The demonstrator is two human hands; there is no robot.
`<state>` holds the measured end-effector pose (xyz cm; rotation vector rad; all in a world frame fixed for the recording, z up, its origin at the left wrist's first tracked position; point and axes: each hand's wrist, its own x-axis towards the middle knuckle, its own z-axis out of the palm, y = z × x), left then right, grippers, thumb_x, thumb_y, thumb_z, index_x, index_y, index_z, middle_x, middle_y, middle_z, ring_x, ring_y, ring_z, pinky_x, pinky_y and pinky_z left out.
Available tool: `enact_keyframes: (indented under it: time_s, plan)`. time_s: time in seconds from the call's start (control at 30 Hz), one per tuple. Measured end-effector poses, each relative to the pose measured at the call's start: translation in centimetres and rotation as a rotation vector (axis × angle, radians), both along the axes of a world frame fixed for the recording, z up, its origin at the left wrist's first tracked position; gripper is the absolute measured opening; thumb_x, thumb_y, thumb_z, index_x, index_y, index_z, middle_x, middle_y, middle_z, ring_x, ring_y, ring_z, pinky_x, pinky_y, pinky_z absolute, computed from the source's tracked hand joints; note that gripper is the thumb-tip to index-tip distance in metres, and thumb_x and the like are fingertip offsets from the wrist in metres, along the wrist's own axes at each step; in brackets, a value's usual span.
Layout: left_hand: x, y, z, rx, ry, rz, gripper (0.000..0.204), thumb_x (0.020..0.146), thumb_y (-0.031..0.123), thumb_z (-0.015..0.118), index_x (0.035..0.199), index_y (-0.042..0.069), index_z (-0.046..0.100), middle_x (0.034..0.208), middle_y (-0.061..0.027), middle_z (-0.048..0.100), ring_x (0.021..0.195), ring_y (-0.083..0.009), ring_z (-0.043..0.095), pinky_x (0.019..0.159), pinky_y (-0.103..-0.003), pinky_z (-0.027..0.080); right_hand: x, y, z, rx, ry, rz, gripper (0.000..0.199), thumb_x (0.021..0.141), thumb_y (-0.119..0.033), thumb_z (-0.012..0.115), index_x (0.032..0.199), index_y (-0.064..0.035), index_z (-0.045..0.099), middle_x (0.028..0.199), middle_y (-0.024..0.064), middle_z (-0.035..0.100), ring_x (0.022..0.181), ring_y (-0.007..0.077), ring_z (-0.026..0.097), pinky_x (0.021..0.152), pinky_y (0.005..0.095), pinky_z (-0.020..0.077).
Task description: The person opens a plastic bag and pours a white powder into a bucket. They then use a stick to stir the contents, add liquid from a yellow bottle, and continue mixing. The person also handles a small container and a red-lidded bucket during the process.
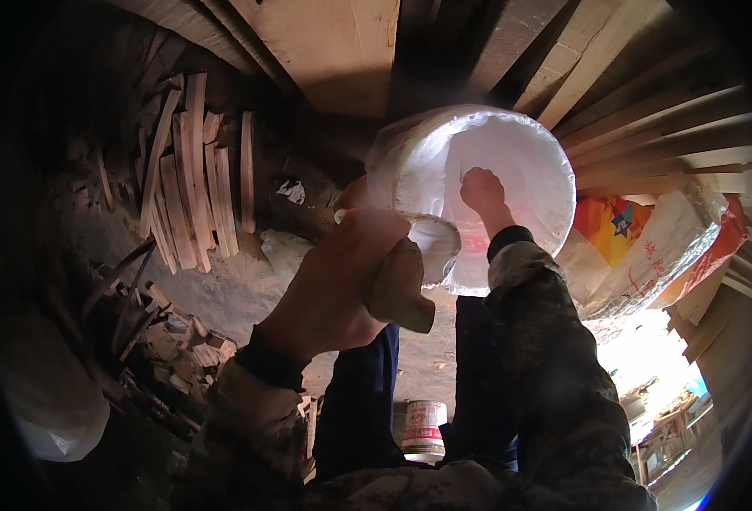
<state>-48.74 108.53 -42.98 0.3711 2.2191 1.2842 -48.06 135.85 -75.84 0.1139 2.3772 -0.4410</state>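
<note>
A large white woven sack (525, 149) stands open in front of me, its mouth facing up and brightly lit. My left hand (337, 285) grips the sack's rolled near rim (437, 243), with a tan, blunt object (400, 289) pressed under its fingers. My right hand (483, 191) reaches down inside the sack as a closed fist against the white lining. What the fist holds, if anything, is hidden. Both forearms wear camouflage sleeves, and my dark blue trouser legs (360, 400) show below.
Wooden slats (195, 170) lie fanned on the dirt floor at the left, above a pile of scrap wood (167, 336). Long planks (648, 119) lean at the top and right. Printed colourful sacks (648, 251) lie right of the white sack. A red-and-white can (424, 427) stands between my legs.
</note>
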Motion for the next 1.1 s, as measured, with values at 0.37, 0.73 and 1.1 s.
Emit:
enact_keyframes:
  time_s: [0.37,0.73,1.1]
  plan:
    - [-0.9,2.3,0.9,0.012,0.073,0.030,0.042,0.095,0.003,0.075,0.133,0.002,0.058,0.122,-0.0150,0.064,0.118,-0.0257,0.063,0.102,-0.036,0.051,4.1,9.1,25.2,-0.606,-0.187,-0.815,0.031,0.108,-0.022,0.064,0.121,0.0023,0.076,0.081,0.0072,0.073,0.062,0.0113,0.065,0.057,0.0272,0.0514]
    - [-0.7,2.2,0.9,-0.029,-0.035,-0.058,0.067,0.075,0.002,0.086,0.135,0.006,0.057,0.130,-0.0156,0.063,0.119,-0.0303,0.066,0.102,-0.040,0.053,8.0,3.1,21.5,-0.787,0.748,0.099,0.046,0.078,0.006,0.069,0.121,-0.0084,0.078,0.100,0.0069,0.067,0.091,0.0272,0.071,0.080,0.0409,0.0616]
    - [-0.6,2.2,1.1,-0.093,-0.077,-0.006,0.065,0.076,0.000,0.084,0.135,0.004,0.057,0.134,-0.0152,0.063,0.124,-0.0268,0.064,0.105,-0.038,0.052,9.7,10.3,26.8,-0.358,0.611,0.048,0.041,0.086,0.002,0.073,0.125,-0.0109,0.074,0.088,0.0093,0.065,0.074,0.0290,0.069,0.061,0.0421,0.0574]
